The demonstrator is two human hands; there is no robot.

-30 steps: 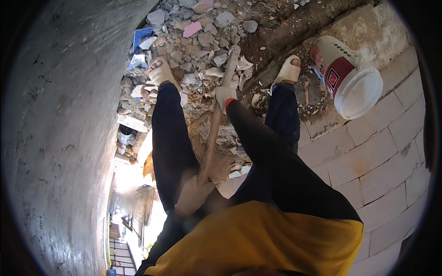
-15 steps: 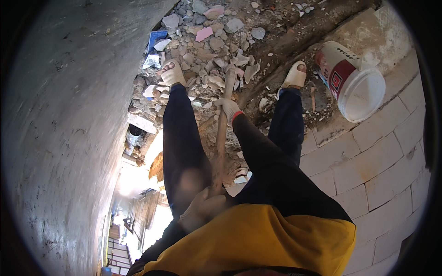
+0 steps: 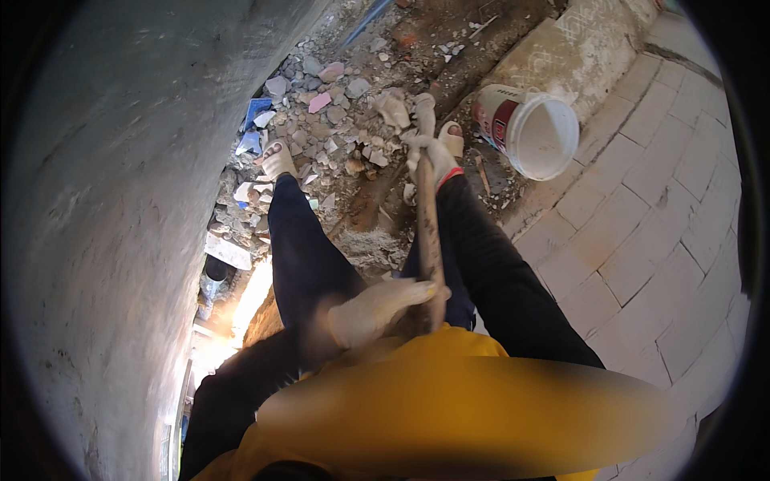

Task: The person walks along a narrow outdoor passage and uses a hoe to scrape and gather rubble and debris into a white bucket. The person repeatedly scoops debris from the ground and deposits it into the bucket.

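Note:
A long wooden handle [image 3: 430, 232] runs from my waist out over the rubble. My right hand [image 3: 433, 158], in a pale glove with a red cuff, is closed round it near the far end. Across its near end lies my left hand [image 3: 381, 311], also gloved, with the fingers pressed against the wood. Beyond the right hand, the handle's far end [image 3: 423, 108] is beside a pale, blurred lump [image 3: 391, 108]. What tool head it carries, if any, I cannot make out.
Broken rubble [image 3: 329, 120] covers the ground around my feet. A grey wall [image 3: 144, 200] rises close on the left. To the right, a white and red bucket [image 3: 521, 132] lies tipped beside pale block paving [image 3: 618, 248]. A dark pipe opening [image 3: 215, 268] sits by the wall.
The handle and both hands have swung right, and the near end has risen. My view has turned, so the bucket appears further left. The pale lump now shows by the far end.

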